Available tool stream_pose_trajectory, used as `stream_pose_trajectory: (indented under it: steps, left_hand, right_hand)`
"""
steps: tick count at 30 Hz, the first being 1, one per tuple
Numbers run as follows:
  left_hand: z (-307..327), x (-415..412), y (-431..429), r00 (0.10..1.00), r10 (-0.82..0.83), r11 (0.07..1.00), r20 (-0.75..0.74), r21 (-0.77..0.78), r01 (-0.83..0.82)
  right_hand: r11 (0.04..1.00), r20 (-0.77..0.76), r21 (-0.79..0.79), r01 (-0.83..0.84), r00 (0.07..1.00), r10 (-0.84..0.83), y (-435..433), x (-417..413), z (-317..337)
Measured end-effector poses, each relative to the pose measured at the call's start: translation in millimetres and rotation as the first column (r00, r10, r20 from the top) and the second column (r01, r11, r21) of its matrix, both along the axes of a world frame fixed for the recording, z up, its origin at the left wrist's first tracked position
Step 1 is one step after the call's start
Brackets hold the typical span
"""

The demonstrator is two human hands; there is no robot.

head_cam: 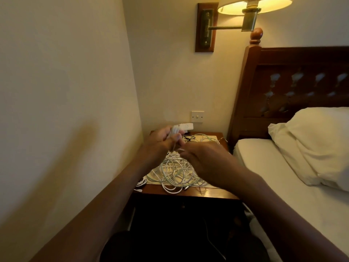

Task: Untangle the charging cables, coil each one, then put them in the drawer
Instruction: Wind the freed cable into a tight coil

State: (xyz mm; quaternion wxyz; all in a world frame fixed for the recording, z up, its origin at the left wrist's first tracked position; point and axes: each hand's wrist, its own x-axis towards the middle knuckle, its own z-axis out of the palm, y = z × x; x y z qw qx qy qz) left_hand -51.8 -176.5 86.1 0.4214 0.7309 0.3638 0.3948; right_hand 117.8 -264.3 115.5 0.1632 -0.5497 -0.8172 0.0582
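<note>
Cream wall [66, 91] takes up the whole left side, and the left forearm reaches along it toward the wooden nightstand [207, 193]. The left hand [162, 142] is raised over the nightstand's back left corner, its fingers curled round a small white coil [174, 130] of charging cable. From that coil strands drop to the tangle of white cables [175, 171], which is heaped over the middle and front of the top. 1 loop [141, 181] spills over the left edge, with a connector hanging just below it. At the back edge, behind the coil, stands a white adapter [187, 127], and a black cable [188, 138] lies beside it. A wall switch [197, 116] sits just above these.

The right hand [205, 161] hovers over the right half of the tangle, palm down, its fingers [184, 150] stretched left until they meet the strands hanging under the left hand. The blur there hides whether they pinch a strand or only touch it.

High on the wall a lit lamp [253, 6] juts from a brass arm. To the right of the nightstand are the carved headboard [302, 82], the mattress [283, 186] and 1 pillow [321, 144].
</note>
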Motion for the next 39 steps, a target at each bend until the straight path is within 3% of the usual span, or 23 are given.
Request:
stream_pose_trajectory:
  steps: [2,4,7,10,12,14,17,21,25,29,32,34,36,39]
  left_hand:
    - [-5.5,-1.8,-4.3,0.987,-0.150,0.983,-0.053,-0.114,0.144]
    - [-7.3,-1.5,-10.2,0.963,-0.261,0.932,0.060,-0.244,0.268]
    - [-2.4,-1.2,-18.8,0.902,-0.314,0.828,0.297,-0.379,0.414]
    - [1.1,-5.6,-22.6,0.829,-0.412,0.719,0.378,-0.423,0.551]
    - [0.8,-7.8,-23.1,0.853,-0.369,0.731,0.370,-0.451,0.512]
    - [0.5,-7.4,-23.3,0.918,-0.237,0.800,0.318,-0.472,0.371]
    - [-2.7,-5.1,-23.8,0.953,-0.152,0.878,0.261,-0.407,0.252]
    - [-11.4,-3.4,-25.1,0.992,-0.123,0.964,0.005,-0.237,0.121]
    - [-14.7,-3.5,-26.2,0.988,-0.106,0.986,-0.112,-0.141,0.090]
    - [-11.6,-8.0,-26.4,0.981,-0.125,0.986,-0.151,-0.130,0.106]
    - [-8.0,-9.7,-29.4,0.983,-0.173,0.965,-0.052,-0.209,0.159]
    - [-3.6,-10.5,-32.7,0.973,-0.191,0.932,0.133,-0.285,0.222]
    - [2.4,-12.4,-35.3,0.928,-0.208,0.882,0.310,-0.351,0.315]
    - [8.3,-12.6,-37.3,0.873,-0.221,0.832,0.436,-0.382,0.402]
  right_hand:
    - [0.989,-0.213,0.136,0.056,0.977,-0.026,0.7,10.2,5.3]
    - [0.972,-0.336,0.205,0.112,0.941,-0.038,3.0,18.7,5.3]
    - [0.987,-0.449,0.104,0.123,0.891,-0.064,7.5,21.4,-4.6]
    - [0.994,-0.605,-0.035,0.108,0.789,-0.107,7.2,22.6,-12.1]
    - [0.993,-0.642,-0.050,0.104,0.758,-0.112,5.9,23.2,-13.8]
    - [0.991,-0.659,-0.056,0.119,0.741,-0.127,5.4,22.9,-15.8]
    - [0.983,-0.677,-0.061,0.171,0.717,-0.166,6.6,21.9,-21.6]
    - [0.970,-0.612,0.023,0.243,0.771,-0.178,7.1,22.7,-25.5]
    - [0.965,-0.614,0.109,0.237,0.780,-0.122,2.7,20.5,-21.8]
    - [0.938,-0.712,0.186,0.291,0.698,-0.075,1.4,25.9,-6.5]
    - [0.923,-0.735,0.213,0.320,0.675,-0.064,3.8,34.7,-1.6]
    - [0.923,-0.718,0.199,0.330,0.690,-0.092,6.9,39.8,-6.3]
    - [0.932,-0.696,0.152,0.328,0.706,-0.135,11.1,42.3,-15.4]
    - [0.952,-0.646,0.110,0.286,0.749,-0.150,15.3,36.6,-31.9]
